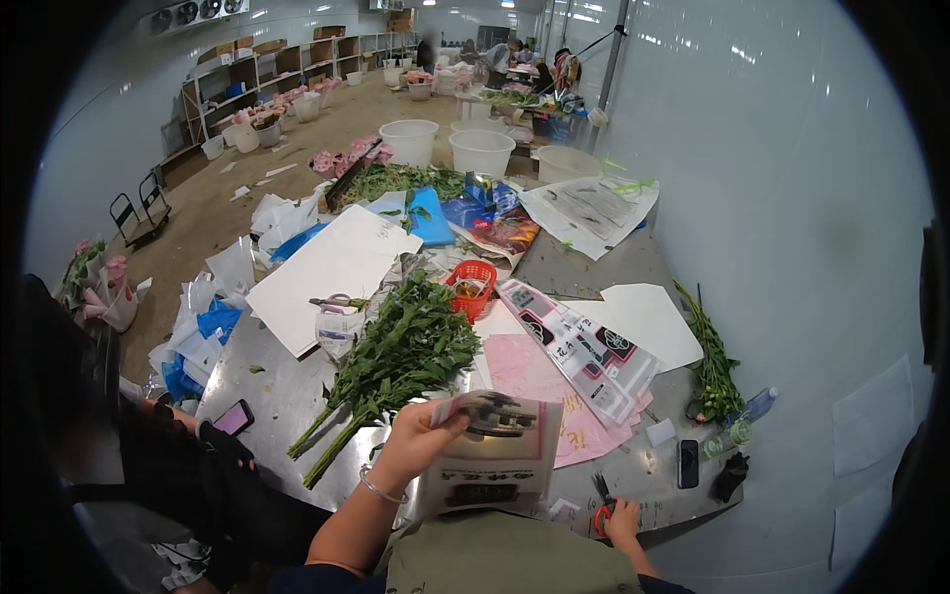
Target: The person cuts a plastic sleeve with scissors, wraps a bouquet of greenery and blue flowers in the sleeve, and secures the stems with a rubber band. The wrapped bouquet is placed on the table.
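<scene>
My left hand [417, 439], with a bangle at the wrist, grips the upper edge of a printed clear plastic flower sleeve [499, 457] close in front of my apron. At the table's front edge my right hand [623, 521] has its fingers on the red-orange handles of black-bladed scissors [602, 506], whose blades point away from me. Beyond my left hand lies a bundle of leafy green stems [404, 345], cut ends towards me. More printed flower sleeves [582, 349] lie over pink wrapping paper [519, 364] to the right.
A red plastic basket [472, 291], white boards [334, 275] and purple-handled scissors [338, 301] lie farther back on the metal table [274, 401]. At right are a dark phone [688, 464], a bottle [761, 405] and stems [712, 371]. A person's arm [230, 464] with a phone [234, 418] is left.
</scene>
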`<state>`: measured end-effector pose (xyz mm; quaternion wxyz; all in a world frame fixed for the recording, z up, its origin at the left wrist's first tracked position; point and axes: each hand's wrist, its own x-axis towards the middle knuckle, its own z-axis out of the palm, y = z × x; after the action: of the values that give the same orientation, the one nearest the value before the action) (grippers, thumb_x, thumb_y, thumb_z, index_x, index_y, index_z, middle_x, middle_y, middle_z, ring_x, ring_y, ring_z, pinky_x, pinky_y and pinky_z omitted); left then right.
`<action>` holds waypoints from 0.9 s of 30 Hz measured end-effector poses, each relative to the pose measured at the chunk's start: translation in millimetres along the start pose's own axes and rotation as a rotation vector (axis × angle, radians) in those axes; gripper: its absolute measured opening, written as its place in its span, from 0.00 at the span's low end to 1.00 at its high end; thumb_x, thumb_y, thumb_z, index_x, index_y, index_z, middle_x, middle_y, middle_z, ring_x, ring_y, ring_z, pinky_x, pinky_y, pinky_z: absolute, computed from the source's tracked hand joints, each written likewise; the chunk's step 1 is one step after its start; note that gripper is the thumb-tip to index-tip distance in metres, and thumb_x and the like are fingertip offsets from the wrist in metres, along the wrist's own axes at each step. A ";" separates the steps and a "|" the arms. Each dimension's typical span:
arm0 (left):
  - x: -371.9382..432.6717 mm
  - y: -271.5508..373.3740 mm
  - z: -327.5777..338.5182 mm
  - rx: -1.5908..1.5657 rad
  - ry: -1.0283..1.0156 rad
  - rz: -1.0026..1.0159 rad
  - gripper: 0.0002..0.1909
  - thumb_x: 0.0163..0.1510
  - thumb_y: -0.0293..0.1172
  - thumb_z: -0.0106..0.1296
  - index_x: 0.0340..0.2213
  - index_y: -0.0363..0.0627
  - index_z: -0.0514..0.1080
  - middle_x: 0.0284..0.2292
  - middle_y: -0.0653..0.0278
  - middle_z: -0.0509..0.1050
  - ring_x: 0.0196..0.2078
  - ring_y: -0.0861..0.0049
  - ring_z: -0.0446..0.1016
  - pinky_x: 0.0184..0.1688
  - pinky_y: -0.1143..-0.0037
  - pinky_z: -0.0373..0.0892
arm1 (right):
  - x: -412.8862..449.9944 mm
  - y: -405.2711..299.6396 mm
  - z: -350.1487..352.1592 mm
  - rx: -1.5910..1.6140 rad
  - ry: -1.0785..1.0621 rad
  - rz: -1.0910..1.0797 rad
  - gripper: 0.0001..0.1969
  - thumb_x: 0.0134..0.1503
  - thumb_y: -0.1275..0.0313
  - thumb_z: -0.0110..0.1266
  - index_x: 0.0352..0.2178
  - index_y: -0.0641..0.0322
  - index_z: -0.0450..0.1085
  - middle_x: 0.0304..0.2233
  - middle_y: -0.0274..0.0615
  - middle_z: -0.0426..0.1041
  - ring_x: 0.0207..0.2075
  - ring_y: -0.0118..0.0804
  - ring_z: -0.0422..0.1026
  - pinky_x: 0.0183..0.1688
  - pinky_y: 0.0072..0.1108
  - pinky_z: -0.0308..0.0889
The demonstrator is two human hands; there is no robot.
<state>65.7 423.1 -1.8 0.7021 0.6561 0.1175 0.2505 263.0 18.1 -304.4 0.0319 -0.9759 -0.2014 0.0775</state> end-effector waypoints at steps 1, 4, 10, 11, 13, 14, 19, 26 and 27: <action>0.1 2.2 2.3 -0.015 -0.006 -0.011 0.09 0.51 0.24 0.50 0.35 0.35 0.72 0.21 0.74 0.70 0.21 0.91 0.65 0.22 0.86 0.61 | -1.5 2.0 -0.3 -0.002 -0.022 0.005 0.27 0.41 0.67 0.59 0.43 0.61 0.58 0.39 0.53 0.63 0.44 0.53 0.63 0.45 0.35 0.61; -1.4 7.5 5.8 -0.056 -0.031 -0.059 0.10 0.52 0.24 0.49 0.37 0.34 0.71 0.24 0.71 0.71 0.24 0.89 0.66 0.26 0.85 0.63 | -0.4 0.2 3.5 0.041 -0.178 0.108 0.26 0.41 0.67 0.58 0.42 0.61 0.58 0.37 0.55 0.67 0.39 0.54 0.69 0.41 0.37 0.65; -5.1 12.6 7.7 -0.098 -0.098 -0.103 0.13 0.53 0.25 0.47 0.41 0.33 0.70 0.31 0.67 0.74 0.33 0.85 0.70 0.37 0.81 0.67 | 13.9 20.3 17.0 0.269 -0.324 0.150 0.28 0.42 0.64 0.56 0.42 0.67 0.56 0.31 0.57 0.72 0.34 0.55 0.72 0.38 0.37 0.67; -4.3 11.3 8.6 -0.100 -0.100 -0.078 0.13 0.53 0.25 0.47 0.41 0.33 0.70 0.31 0.66 0.74 0.33 0.85 0.70 0.37 0.81 0.67 | 12.8 21.0 22.2 0.238 -0.343 0.144 0.29 0.42 0.63 0.56 0.43 0.68 0.55 0.31 0.58 0.72 0.34 0.55 0.72 0.38 0.37 0.67; -4.3 9.7 8.4 -0.093 -0.097 -0.170 0.13 0.54 0.25 0.47 0.41 0.33 0.69 0.32 0.66 0.74 0.33 0.85 0.70 0.37 0.81 0.67 | 5.6 10.2 34.5 0.180 -0.375 0.138 0.32 0.42 0.61 0.56 0.44 0.71 0.53 0.30 0.59 0.71 0.34 0.56 0.71 0.38 0.37 0.67; -6.3 10.2 7.4 -0.081 -0.089 -0.278 0.13 0.54 0.25 0.47 0.41 0.33 0.69 0.33 0.66 0.74 0.34 0.84 0.70 0.38 0.81 0.67 | 0.4 -3.8 27.0 0.192 -0.356 0.193 0.34 0.42 0.59 0.56 0.44 0.71 0.52 0.30 0.59 0.71 0.34 0.56 0.71 0.38 0.37 0.67; -14.6 6.4 8.4 -0.143 -0.053 -0.150 0.14 0.54 0.26 0.48 0.42 0.34 0.69 0.34 0.66 0.74 0.35 0.85 0.69 0.38 0.83 0.66 | -18.5 -62.4 -14.4 0.210 -0.397 0.386 0.43 0.42 0.52 0.57 0.49 0.72 0.47 0.35 0.59 0.68 0.37 0.56 0.70 0.40 0.36 0.66; -15.9 11.3 15.3 -0.046 -0.005 -0.082 0.09 0.52 0.27 0.50 0.35 0.36 0.72 0.21 0.71 0.71 0.19 0.90 0.64 0.19 0.85 0.61 | -15.1 -58.6 -7.3 0.234 -0.365 0.351 0.44 0.40 0.56 0.60 0.51 0.69 0.45 0.45 0.62 0.57 0.46 0.59 0.63 0.46 0.35 0.62; -16.7 11.4 15.2 -0.026 -0.020 -0.077 0.09 0.52 0.27 0.50 0.35 0.36 0.72 0.21 0.71 0.71 0.19 0.90 0.64 0.19 0.85 0.60 | -13.4 -56.3 -5.4 0.258 -0.354 0.364 0.43 0.40 0.58 0.61 0.51 0.69 0.45 0.45 0.62 0.57 0.46 0.59 0.62 0.46 0.36 0.62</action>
<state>56.9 401.6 8.4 0.7208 0.6444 0.1325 0.2181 229.9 64.3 -292.0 0.1058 -0.9551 -0.0139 0.2764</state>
